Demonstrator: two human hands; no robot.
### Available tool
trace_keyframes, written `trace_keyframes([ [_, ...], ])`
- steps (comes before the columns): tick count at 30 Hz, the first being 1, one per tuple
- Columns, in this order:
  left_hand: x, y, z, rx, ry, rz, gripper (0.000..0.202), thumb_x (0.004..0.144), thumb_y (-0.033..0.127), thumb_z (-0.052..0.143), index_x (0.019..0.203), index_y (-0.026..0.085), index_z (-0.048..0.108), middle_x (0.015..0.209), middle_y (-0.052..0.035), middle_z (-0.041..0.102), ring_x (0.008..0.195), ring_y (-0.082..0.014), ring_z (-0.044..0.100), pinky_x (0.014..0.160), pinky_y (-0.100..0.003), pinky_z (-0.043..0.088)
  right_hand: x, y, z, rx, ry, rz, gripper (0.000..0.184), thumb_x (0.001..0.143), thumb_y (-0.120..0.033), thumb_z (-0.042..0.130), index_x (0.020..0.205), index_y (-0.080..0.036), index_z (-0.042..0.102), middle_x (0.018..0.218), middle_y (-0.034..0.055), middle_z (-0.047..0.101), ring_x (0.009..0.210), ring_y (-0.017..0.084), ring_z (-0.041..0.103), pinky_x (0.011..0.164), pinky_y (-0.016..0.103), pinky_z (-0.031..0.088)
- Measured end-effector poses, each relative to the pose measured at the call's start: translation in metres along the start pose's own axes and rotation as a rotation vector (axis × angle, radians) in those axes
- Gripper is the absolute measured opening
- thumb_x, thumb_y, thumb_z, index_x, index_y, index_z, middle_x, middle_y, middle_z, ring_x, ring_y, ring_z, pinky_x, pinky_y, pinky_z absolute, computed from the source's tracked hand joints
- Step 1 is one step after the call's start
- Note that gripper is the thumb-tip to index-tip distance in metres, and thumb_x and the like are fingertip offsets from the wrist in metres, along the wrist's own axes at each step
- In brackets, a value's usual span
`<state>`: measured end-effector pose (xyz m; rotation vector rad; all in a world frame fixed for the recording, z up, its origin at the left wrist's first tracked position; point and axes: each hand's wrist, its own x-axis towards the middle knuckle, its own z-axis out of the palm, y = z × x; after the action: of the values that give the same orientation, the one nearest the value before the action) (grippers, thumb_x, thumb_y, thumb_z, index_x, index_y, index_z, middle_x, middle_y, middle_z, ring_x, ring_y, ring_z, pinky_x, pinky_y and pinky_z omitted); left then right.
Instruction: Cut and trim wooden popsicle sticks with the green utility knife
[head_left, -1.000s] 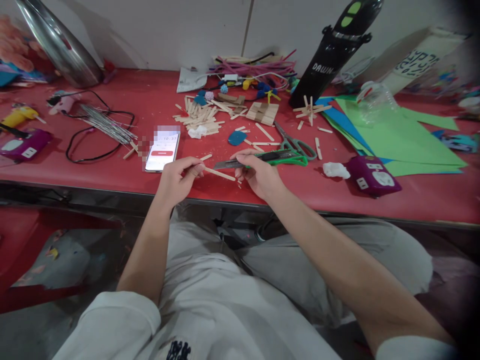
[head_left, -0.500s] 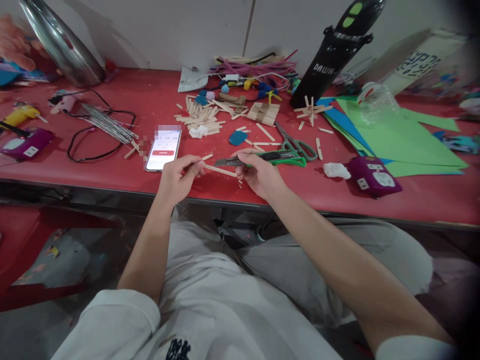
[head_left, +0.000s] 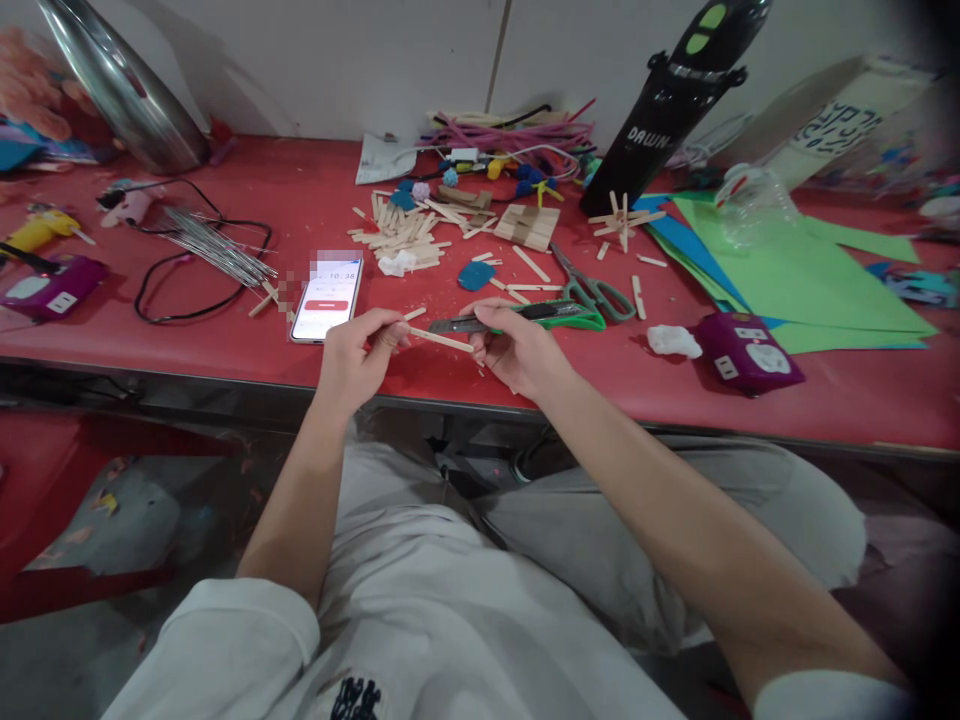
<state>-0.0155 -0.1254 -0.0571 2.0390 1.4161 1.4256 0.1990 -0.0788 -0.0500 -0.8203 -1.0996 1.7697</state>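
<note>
Between my two hands runs a narrow wooden craft stick (head_left: 441, 340). My left hand (head_left: 365, 355) pinches its left end between thumb and fingers. My right hand (head_left: 517, 345) is closed on a green and black utility knife (head_left: 551, 311), its grey blade pointing left just above the stick. The stick's right end meets the fingertips of that same hand. Behind the knife lie grey-handled scissors (head_left: 600, 293). A short piece of stick (head_left: 415, 314) rests on the table past my left fingertips.
A lit phone (head_left: 328, 300) lies beside my left hand. Behind are a heap of craft sticks (head_left: 397, 230), a blue lump (head_left: 476, 275) and a black bottle (head_left: 637, 130). A purple power socket block (head_left: 750, 353) and green paper (head_left: 825, 280) sit right. The red table's (head_left: 187, 350) front edge is near.
The utility knife and my right hand have shifted very slightly, with the knife's tail drawn a little left. The left hand and the stick stay nearly in place.
</note>
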Motion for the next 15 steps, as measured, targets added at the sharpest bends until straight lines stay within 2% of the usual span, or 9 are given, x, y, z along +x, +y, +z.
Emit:
trace_keyframes([
  [6,-0.0010,0.0023,0.0004,0.085,0.026,0.066,0.021,0.098,0.031,0.056,0.087,0.019,0.070,0.071,-0.0022,0.074,0.063,-0.0131,0.068,0.063,-0.024,0.054,0.0009,0.0011,0.0013,0.019,0.056,0.039,0.030,0.067,-0.043,0.083,0.082,-0.020,0.070,0.053,-0.0062,0.058,0.046,0.007,0.052,0.045,0.019,0.045],
  [15,-0.0031,0.0024,0.0016,0.138,0.035,0.048,0.020,0.094,0.027,0.055,0.084,0.020,0.070,0.069,-0.0011,0.073,0.061,-0.0136,0.067,0.061,-0.024,0.052,0.0026,0.0044,-0.0013,-0.034,0.081,0.047,0.030,0.069,-0.043,0.083,0.083,-0.020,0.070,0.054,-0.0053,0.058,0.047,0.008,0.054,0.042,0.019,0.041],
])
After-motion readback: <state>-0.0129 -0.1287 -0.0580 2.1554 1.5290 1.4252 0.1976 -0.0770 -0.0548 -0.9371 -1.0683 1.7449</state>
